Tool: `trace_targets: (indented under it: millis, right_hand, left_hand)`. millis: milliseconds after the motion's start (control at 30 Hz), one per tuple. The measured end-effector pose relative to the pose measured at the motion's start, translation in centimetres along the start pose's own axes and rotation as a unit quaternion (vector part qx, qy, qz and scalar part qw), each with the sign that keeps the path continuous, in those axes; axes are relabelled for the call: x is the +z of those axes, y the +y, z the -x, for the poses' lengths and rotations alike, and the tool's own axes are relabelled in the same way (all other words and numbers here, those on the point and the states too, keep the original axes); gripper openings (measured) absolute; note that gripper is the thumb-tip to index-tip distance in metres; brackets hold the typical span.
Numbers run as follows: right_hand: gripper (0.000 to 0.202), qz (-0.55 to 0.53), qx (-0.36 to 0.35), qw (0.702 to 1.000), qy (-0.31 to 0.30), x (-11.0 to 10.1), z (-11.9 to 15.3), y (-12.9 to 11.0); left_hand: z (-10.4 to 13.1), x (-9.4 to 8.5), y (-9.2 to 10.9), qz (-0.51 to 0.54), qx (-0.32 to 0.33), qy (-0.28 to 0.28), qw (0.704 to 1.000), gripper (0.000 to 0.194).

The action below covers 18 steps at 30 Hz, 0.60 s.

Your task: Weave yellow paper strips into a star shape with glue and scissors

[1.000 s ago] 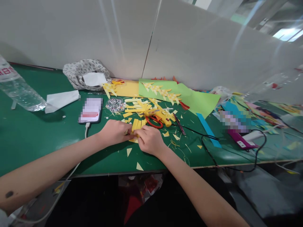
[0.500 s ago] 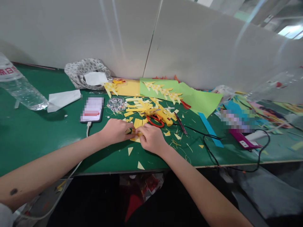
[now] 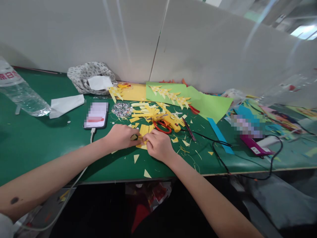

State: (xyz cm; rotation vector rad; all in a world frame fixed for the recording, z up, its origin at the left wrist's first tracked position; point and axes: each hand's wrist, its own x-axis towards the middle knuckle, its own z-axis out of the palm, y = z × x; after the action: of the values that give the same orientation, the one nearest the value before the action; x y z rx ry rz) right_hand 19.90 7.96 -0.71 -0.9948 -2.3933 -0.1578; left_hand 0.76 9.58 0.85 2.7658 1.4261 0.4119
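My left hand (image 3: 122, 136) and my right hand (image 3: 158, 144) meet over the green table, their fingertips pinched close together on a small piece of yellow paper. My fingers cover most of that piece. Yellow paper strips (image 3: 144, 129) lie flat just behind and beneath the fingertips. Just beyond my right hand rest red-handled scissors (image 3: 162, 127) and a yellow glue gun (image 3: 170, 121), the gun partly over the scissors. Cut yellow scraps (image 3: 147, 173) are scattered around both hands.
A phone (image 3: 96, 115) on a white cable lies left, near a water bottle (image 3: 22, 89). Folded yellow paper shapes (image 3: 170, 96) rest on green paper (image 3: 210, 105) at the wall. A black cord (image 3: 218, 158) loops right toward a purple power strip (image 3: 255, 145).
My fingertips have shifted slightly at the yellow paper, and my left fingers have drawn in a little. Everything else on the table looks the same.
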Motion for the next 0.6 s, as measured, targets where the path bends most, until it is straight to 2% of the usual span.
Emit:
trace_targets:
  millis: [200,367,467,533,600]
  right_hand:
    - [0.019,0.006,-0.012,1.0,0.0,-0.1,0.0,0.0]
    - [0.02,0.014,-0.027,1.0,-0.003,-0.2,-0.1,-0.1]
    - [0.02,0.023,-0.034,0.999,-0.019,-0.3,0.0,-0.1]
    - [0.02,0.033,-0.043,0.998,-0.026,-0.3,-0.1,-0.2]
    - [0.02,0.04,-0.053,0.997,-0.034,-0.4,-0.1,-0.4]
  left_hand:
    - [0.0,-1.2,-0.6,0.011,0.028,0.012,0.999,0.049]
    - [-0.1,-1.5,-0.7,-0.017,0.064,0.011,0.998,0.04]
    - [-0.2,-1.5,-1.1,-0.078,0.038,0.016,0.996,0.045]
    - [-0.2,-1.5,-1.2,-0.085,0.034,0.038,0.995,0.041]
    - [-0.2,-1.5,-1.3,-0.064,0.073,0.034,0.995,0.035]
